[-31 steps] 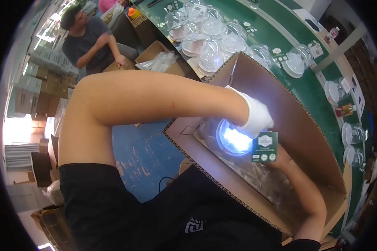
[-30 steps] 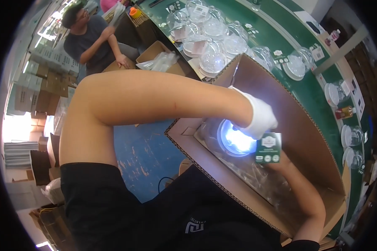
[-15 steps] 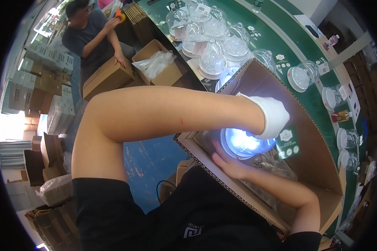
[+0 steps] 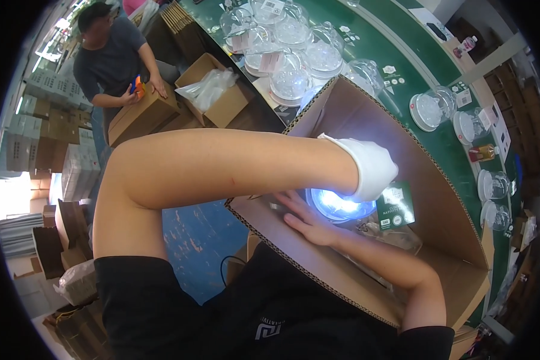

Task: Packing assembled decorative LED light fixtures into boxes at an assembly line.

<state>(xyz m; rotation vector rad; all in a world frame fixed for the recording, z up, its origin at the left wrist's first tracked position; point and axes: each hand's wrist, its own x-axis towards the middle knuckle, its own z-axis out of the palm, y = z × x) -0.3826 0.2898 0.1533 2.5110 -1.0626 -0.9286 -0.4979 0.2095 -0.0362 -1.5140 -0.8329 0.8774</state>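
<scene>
My left hand (image 4: 376,170), in a white glove, reaches across into an open cardboard box (image 4: 456,240) and curls over a clear dome ornament (image 4: 341,205) glowing blue-white. The glove hides its fingertips. A green card tag (image 4: 396,206) hangs beside the dome. Bare, with fingers stretched apart, my right hand (image 4: 306,221) lies inside the box along the near wall, just left of and below the glowing dome. Clear plastic packaging (image 4: 402,238) shows in the box under my right forearm.
Several clear domes (image 4: 291,78) crowd the green table (image 4: 396,36) beyond the box; more stand along its right side. Bottles (image 4: 465,46) stand near the far edge. At upper left, a co-worker (image 4: 117,57) leans over a closed carton (image 4: 144,114), beside an open carton (image 4: 231,108) with plastic bags.
The glowing dome sits lower in the box, my gloved hand still over it. My right hand has slid left along the wall. The co-worker's orange tape dispenser has come down to the carton.
</scene>
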